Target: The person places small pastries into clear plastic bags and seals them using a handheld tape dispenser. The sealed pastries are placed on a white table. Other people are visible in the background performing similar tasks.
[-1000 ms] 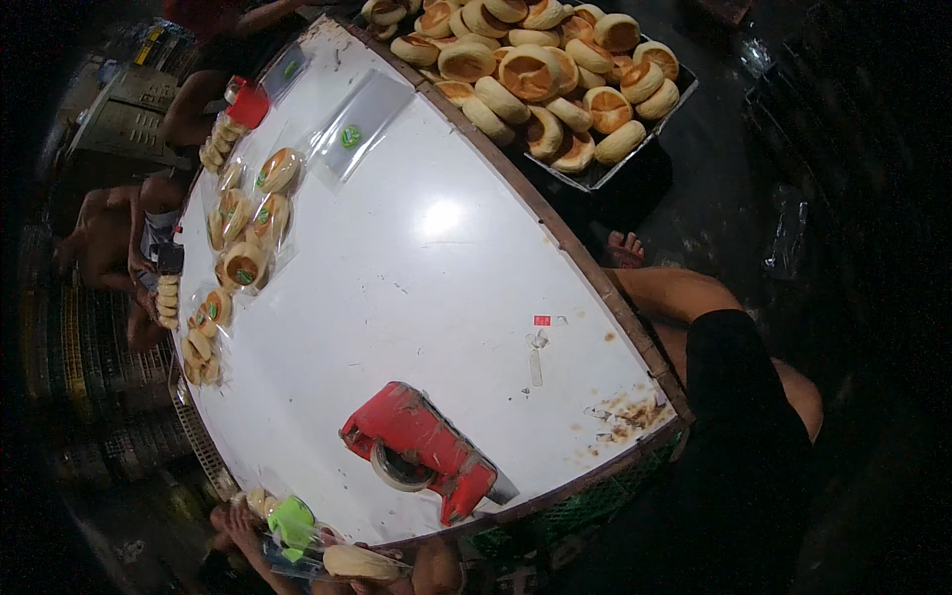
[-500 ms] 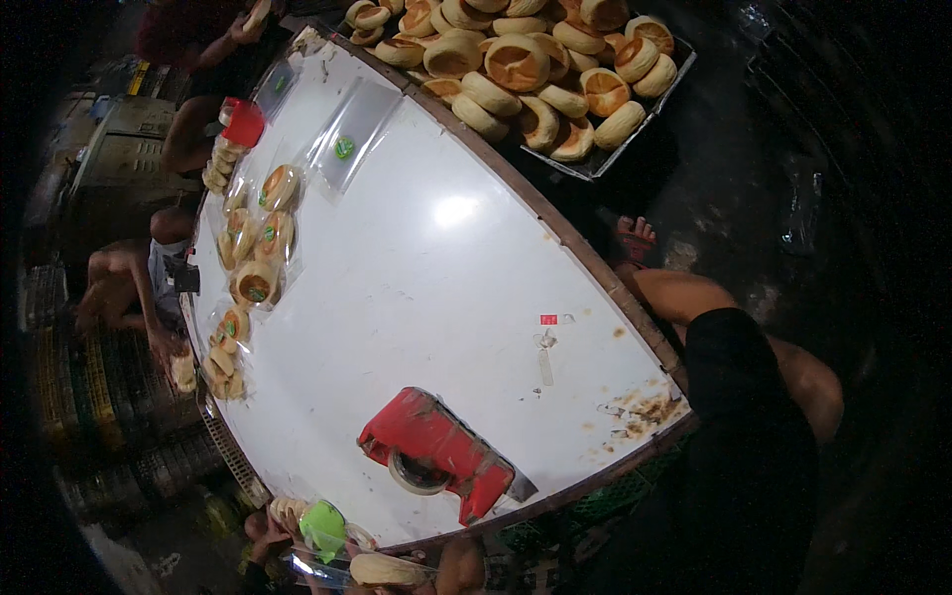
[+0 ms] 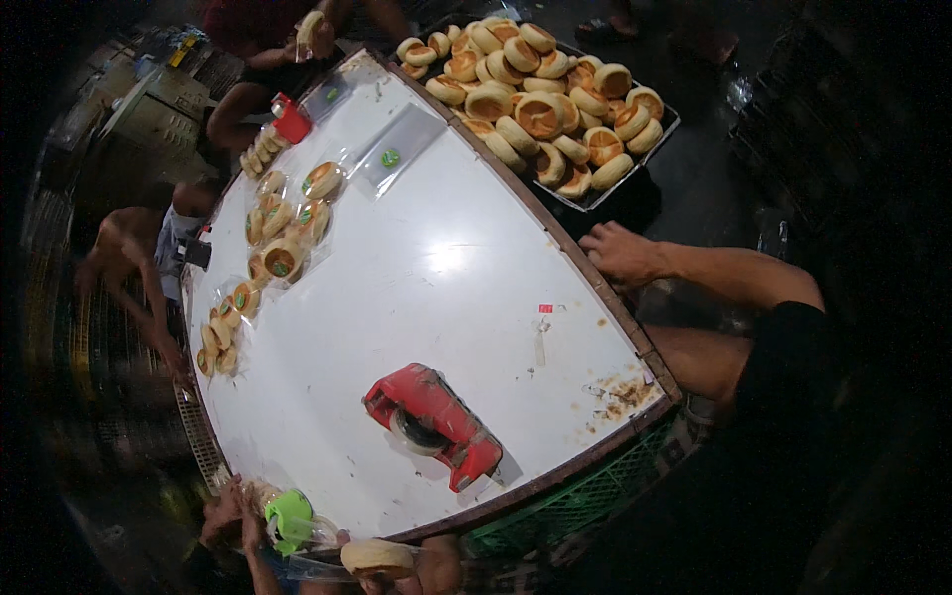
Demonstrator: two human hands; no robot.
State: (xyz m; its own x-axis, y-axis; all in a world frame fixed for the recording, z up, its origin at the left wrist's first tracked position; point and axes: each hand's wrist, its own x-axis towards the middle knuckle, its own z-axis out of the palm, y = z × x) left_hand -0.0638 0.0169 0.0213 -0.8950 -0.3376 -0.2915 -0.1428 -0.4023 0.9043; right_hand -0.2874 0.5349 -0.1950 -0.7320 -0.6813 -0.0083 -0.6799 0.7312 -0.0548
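My right hand [image 3: 620, 255] reaches in from the right, over the table's right edge and short of the tray of buns. Its fingers look loosely bent and apart, with nothing visible in them. At the lower edge my left hand [image 3: 438, 567], partly cut off, grips a round pale bun [image 3: 377, 558] beside clear plastic film [image 3: 319, 567]. A pile of browned buns [image 3: 540, 114] fills the metal tray [image 3: 635, 169] at upper right. On the white table [image 3: 446, 327] lies a red tape dispenser [image 3: 451, 426] with a roll in it.
Bagged buns [image 3: 283, 260] line the table's left side. Clear bags with a green label [image 3: 390, 159] lie at the far end by a red dispenser [image 3: 291, 119]. Co-workers' hands are at the left, top and lower left, near a green dispenser [image 3: 291, 521]. A green crate [image 3: 570, 486] stands below.
The view has shifted, bringing more of the bun tray into sight. My right hand has come out over the table's right edge. The left hand still has the bun.
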